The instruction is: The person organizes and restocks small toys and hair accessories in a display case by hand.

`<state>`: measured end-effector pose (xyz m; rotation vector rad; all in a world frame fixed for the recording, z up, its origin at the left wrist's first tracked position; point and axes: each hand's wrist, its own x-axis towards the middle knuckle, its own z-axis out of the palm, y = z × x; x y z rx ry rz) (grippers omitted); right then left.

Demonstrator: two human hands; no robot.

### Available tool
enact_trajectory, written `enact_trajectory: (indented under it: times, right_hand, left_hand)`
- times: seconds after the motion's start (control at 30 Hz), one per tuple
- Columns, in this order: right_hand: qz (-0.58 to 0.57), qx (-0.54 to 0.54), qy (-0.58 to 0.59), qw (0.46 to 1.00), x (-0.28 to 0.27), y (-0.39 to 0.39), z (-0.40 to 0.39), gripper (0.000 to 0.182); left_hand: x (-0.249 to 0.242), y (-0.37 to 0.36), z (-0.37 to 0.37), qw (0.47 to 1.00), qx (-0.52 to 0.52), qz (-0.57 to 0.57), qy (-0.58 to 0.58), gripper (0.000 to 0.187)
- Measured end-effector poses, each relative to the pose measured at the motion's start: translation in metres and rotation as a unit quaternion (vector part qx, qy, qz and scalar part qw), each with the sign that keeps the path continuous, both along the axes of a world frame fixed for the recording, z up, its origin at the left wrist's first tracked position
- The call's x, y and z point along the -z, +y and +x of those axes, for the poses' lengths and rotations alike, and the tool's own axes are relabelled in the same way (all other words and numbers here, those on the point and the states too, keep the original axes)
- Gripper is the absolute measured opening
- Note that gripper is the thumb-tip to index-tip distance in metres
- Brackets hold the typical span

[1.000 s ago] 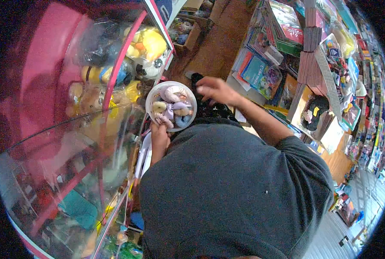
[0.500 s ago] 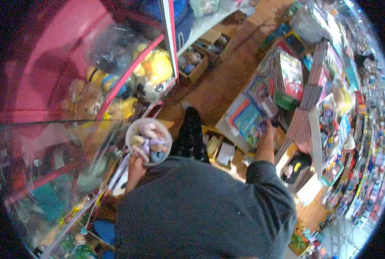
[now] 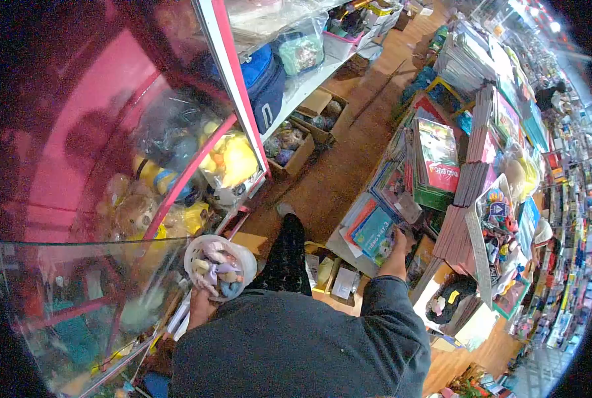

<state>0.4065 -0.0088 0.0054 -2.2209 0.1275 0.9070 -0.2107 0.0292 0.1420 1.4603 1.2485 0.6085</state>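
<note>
While the left hand (image 3: 201,307) grips a tub (image 3: 245,266), the right (image 3: 401,249) touches books (image 3: 374,233).

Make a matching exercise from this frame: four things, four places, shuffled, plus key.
Things
1. Round tub
2. Teal book
3. Yellow plush toy
4. Blue bag

Places
A. Next to the right hand
B. On the white shelf
C. Held in the left hand
D. In the pink-walled case

Pairs: 1-C, 2-A, 3-D, 4-B
</note>
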Motion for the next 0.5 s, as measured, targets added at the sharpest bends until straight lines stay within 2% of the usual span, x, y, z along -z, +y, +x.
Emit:
enact_trajectory:
  times: [0.03,0.07,0.1,0.2,0.23,0.27,0.3,0.33,0.37,0.4,0.43,0.47,0.5]
  right_hand:
    - [-0.16,0.026,-0.114,0.98,-0.009,0.007,-0.009,0.073]
    - [-0.31,0.05,-0.225,0.922,-0.014,0.012,-0.009,0.086]
    - [-0.329,-0.003,-0.208,0.921,-0.014,0.014,-0.005,0.102]
    - [-0.314,0.012,-0.234,0.92,-0.02,0.02,-0.016,0.112]
    - [-0.252,-0.111,-0.202,0.94,-0.029,0.018,-0.012,0.117]
    - [-0.25,-0.11,-0.203,0.94,-0.027,0.018,-0.012,0.117]
    - [-0.246,-0.106,-0.203,0.942,-0.021,0.019,-0.014,0.107]
    - [-0.242,-0.102,-0.202,0.944,-0.018,0.019,-0.018,0.096]
    - [-0.242,-0.103,-0.2,0.944,-0.028,0.021,-0.026,0.096]
    - [-0.217,-0.093,-0.162,0.958,-0.049,0.025,-0.036,0.106]
    - [-0.19,-0.085,-0.126,0.97,-0.061,0.032,-0.041,0.116]
    - [-0.187,-0.09,-0.128,0.97,-0.052,0.033,-0.044,0.116]
    - [-0.216,-0.083,-0.179,0.956,-0.037,0.034,-0.047,0.114]
  left_hand:
    - [-0.014,0.003,0.012,1.0,0.001,-0.002,-0.001,0.037]
    - [-0.041,0.012,0.036,0.964,-0.149,-0.165,-0.146,0.036]
    - [-0.054,0.019,0.051,0.858,-0.287,-0.316,-0.284,0.035]
    - [-0.04,0.022,0.059,0.842,-0.301,-0.277,-0.352,0.031]
    - [-0.036,0.021,0.058,0.831,-0.317,-0.29,-0.355,0.031]
    - [-0.021,0.016,0.048,0.831,-0.316,-0.289,-0.356,0.031]
    - [0.003,0.009,0.032,0.955,-0.21,-0.138,-0.157,0.032]
    - [0.016,0.006,0.023,0.994,-0.085,0.025,0.057,0.034]
    - [0.001,0.012,0.028,0.994,-0.085,0.025,0.059,0.034]
    - [-0.027,0.022,0.041,0.977,-0.18,-0.115,-0.011,0.035]
    - [-0.044,0.028,0.053,0.925,-0.272,-0.25,-0.084,0.036]
    - [-0.048,0.027,0.056,0.924,-0.277,-0.248,-0.087,0.036]
    - [-0.051,0.027,0.058,0.912,-0.276,-0.262,-0.156,0.036]
